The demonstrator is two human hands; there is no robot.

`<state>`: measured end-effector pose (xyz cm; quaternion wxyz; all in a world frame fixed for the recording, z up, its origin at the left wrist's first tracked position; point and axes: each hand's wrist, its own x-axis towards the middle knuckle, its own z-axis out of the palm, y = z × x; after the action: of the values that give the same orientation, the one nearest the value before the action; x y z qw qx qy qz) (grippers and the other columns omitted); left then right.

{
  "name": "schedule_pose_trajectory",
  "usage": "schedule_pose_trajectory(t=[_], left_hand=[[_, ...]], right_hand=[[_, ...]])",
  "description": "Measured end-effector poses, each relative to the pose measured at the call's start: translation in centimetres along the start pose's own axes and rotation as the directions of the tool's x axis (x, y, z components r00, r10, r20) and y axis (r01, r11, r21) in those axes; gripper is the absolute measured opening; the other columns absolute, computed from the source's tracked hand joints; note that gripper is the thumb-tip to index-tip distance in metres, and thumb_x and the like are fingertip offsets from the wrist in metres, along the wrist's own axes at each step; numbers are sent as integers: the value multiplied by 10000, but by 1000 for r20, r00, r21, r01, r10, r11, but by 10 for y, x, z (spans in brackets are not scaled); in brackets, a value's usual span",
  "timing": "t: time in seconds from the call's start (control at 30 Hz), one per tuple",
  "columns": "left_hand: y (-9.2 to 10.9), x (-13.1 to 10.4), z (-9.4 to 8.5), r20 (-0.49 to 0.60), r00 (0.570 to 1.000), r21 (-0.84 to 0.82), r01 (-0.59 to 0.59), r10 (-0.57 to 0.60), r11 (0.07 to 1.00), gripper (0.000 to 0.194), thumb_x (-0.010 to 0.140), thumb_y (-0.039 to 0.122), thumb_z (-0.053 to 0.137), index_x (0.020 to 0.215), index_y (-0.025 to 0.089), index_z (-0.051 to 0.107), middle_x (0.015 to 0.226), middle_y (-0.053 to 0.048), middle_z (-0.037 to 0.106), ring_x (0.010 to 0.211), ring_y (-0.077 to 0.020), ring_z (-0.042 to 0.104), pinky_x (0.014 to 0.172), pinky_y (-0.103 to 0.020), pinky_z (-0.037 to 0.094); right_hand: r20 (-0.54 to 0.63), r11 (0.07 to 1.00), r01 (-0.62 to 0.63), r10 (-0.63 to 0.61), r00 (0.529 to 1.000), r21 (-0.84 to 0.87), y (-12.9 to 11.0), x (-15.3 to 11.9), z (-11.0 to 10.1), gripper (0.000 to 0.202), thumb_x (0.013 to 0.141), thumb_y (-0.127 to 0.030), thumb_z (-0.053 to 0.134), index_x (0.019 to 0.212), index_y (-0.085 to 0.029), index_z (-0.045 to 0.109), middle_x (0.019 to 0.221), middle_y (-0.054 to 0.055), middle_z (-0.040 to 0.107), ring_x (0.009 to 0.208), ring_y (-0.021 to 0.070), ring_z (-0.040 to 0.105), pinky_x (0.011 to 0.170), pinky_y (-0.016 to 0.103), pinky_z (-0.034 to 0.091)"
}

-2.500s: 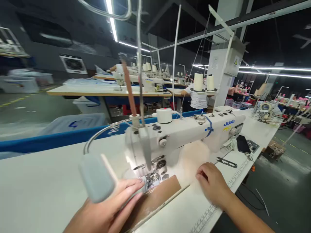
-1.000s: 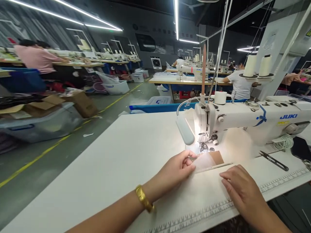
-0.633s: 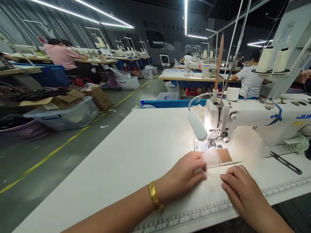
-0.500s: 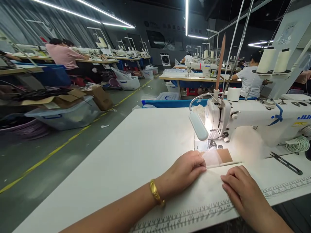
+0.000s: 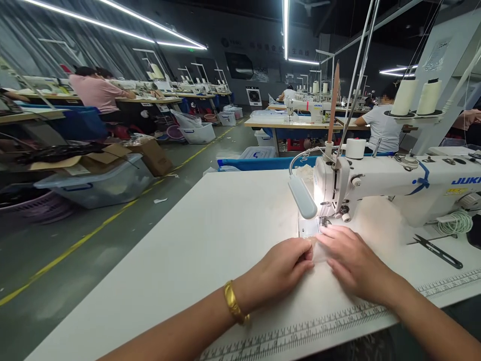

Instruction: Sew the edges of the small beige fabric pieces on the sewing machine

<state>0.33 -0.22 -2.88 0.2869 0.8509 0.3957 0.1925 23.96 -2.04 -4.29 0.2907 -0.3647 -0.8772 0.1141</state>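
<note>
My left hand [image 5: 287, 265], with a gold bracelet [image 5: 232, 301] on its wrist, pinches the left edge of a thin sheer white fabric [image 5: 319, 253] in front of the sewing machine [image 5: 361, 183]. Over the right part of that fabric lies my right hand [image 5: 353, 258], its fingers spread and their tips close to the presser foot [image 5: 323, 221]. The right hand hides the brown piece seen earlier. A lamp lights the needle area. Black thread snips [image 5: 439, 250] rest on the table to the right of my right hand.
A printed ruler strip [image 5: 326, 325] runs along the front edge of the white table [image 5: 240, 215]. Green cord [image 5: 455, 222] is coiled by the machine. Thread cones [image 5: 404, 98] stand behind it. Other people sit at machines farther off, and boxes and bins line the floor at left.
My right hand has moved left and forward, from the table in front of the fabric onto the fabric, and its fingers have spread. My left hand keeps its pinch. The view has shifted slightly.
</note>
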Motion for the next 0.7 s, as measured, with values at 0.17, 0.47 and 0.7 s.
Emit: schedule_pose_trajectory(t=[0.17,0.47,0.7], left_hand=[[13,3,-20,-66,996,1,-66,66,998,123,974,210,504,854,209,533,804,6,624,701,-163,547,638,-277,413],[9,-16,-22,74,913,277,-406,402,871,245,959,82,456,932,214,661,964,-39,710,859,-205,606,827,-356,458],[8,-22,-3,-77,983,125,-156,166,980,158,992,211,516,885,204,632,897,-42,657,851,-218,580,777,-351,464]], right_hand=[[144,996,-75,67,987,52,7,21,-2,277,840,-63,560,999,-274,644,944,3,693,930,240,604,857,414,511],[-36,985,97,-104,994,-145,-1,-40,-8,365,853,-8,483,1058,-273,627,1023,53,683,949,258,598,833,428,507],[78,993,17,-26,997,115,-3,-48,-21,419,919,-47,475,1253,-279,579,1176,83,662,1103,264,603,924,444,553]])
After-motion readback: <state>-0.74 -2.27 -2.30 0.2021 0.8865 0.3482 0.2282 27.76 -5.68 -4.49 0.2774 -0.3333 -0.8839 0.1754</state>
